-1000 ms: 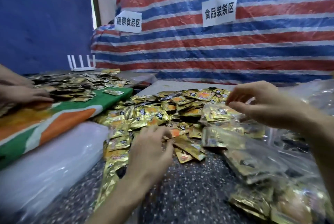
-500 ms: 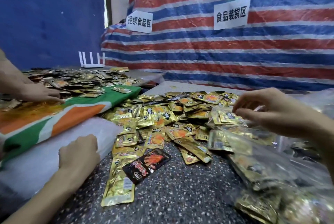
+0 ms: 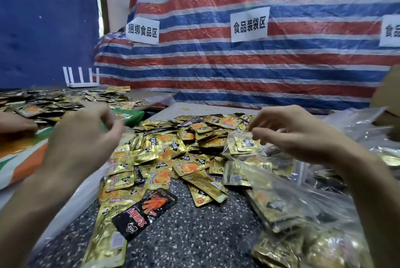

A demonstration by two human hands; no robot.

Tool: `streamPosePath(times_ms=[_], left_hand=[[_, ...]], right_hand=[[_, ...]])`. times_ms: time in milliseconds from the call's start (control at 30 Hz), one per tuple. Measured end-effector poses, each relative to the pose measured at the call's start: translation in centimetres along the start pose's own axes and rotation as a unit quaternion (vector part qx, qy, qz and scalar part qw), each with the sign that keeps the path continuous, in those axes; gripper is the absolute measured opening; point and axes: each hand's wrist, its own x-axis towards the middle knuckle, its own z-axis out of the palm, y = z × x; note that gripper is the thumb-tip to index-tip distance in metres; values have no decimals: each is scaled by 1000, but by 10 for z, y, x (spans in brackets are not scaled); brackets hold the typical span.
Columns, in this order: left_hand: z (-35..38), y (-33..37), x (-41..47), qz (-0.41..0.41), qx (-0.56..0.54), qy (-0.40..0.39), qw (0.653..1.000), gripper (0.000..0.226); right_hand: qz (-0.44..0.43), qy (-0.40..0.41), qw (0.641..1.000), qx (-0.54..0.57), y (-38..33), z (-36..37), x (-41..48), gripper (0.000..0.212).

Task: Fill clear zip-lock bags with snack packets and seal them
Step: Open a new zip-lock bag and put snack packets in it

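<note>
Loose snack packets heap on the table, a filled zip-lock bag to their right.

The left forearm is slanting in bare from 7 o'clock toward 1 o'clock, with the wrist nearly straight. The left hand is hovering at about 9 o'clock in the view. Its back is facing the camera and its fingers are curling loosely forward, but blur is hiding whether it is pinching anything. The right forearm is slanting in from 5 o'clock toward 10 o'clock. The right hand is hovering at about 3 o'clock, level with the left and well apart from it. It is facing palm down with its fingers curling, and its thumb and forefinger tips are nearly meeting at its 9 o'clock end.
</note>
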Motion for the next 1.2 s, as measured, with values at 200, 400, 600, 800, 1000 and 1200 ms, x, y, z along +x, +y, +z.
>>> streamPosePath(times_ms=[200, 400, 600, 800, 1000, 1200], left_hand=[[-3, 109, 8, 149, -212, -18, 966, 25], [19, 145, 25, 177, -472, -219, 836, 27], [51, 139, 44, 174, -619, -294, 708, 25], [86, 124, 53, 93, -614, -337, 708, 24], [98, 116, 55, 92, -484, -438, 752, 17], [99, 121, 47, 129, -264, -488, 822, 30]], right_hand=[[16, 26, 987, 156, 0, -4, -1, 51], [21, 107, 982, 154, 9, -9, -1, 82], [64, 56, 972, 217, 16, -29, -12, 69], [77, -30, 949, 303, 16, -32, -14, 16], [137, -119, 912, 368, 11, -33, -13, 30], [173, -158, 910, 343, 0, -26, -13, 26]])
